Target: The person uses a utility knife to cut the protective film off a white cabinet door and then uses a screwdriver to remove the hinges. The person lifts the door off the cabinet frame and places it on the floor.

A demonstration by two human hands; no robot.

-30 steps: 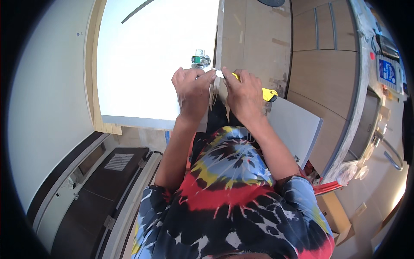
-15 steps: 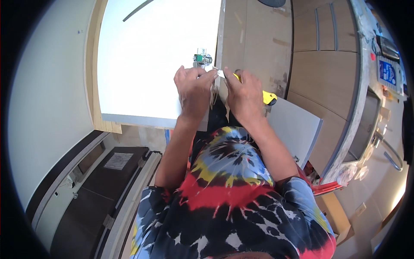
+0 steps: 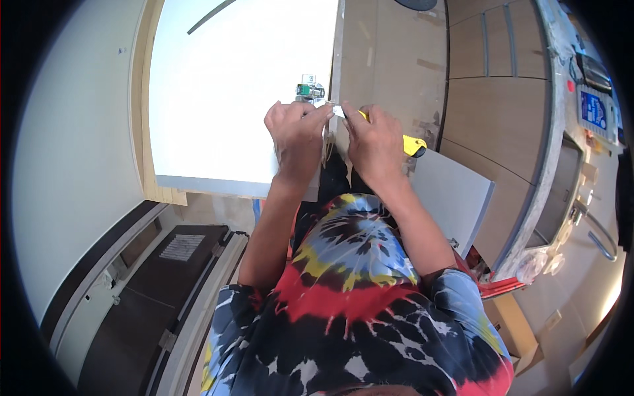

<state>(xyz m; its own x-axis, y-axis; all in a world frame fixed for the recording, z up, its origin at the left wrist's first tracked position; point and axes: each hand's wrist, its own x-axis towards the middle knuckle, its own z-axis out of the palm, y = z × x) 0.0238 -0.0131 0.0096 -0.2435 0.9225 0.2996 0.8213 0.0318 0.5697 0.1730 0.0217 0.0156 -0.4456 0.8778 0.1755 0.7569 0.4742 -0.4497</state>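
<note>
My right hand is closed round a yellow utility knife, whose black-tipped end sticks out to the right of the fist. The knife's short pale blade points left, toward my left fingertips. My left hand is closed in a pinch by the right edge of a white panel; what the fingers grip is too small to make out. Thin pale strands hang just below those fingers. Beyond my left hand, a small metal piece with a green part lies on the panel.
A dark thin strip rests at the panel's far end. To the right, a loose grey-white board leans near wooden cabinets. A counter with a sink runs along the far right. At lower left stands a dark door-like panel.
Both hands stay almost in place, with my left hand shifted very slightly to the left. The knife is still in my right hand, its blade close to my left fingertips.
</note>
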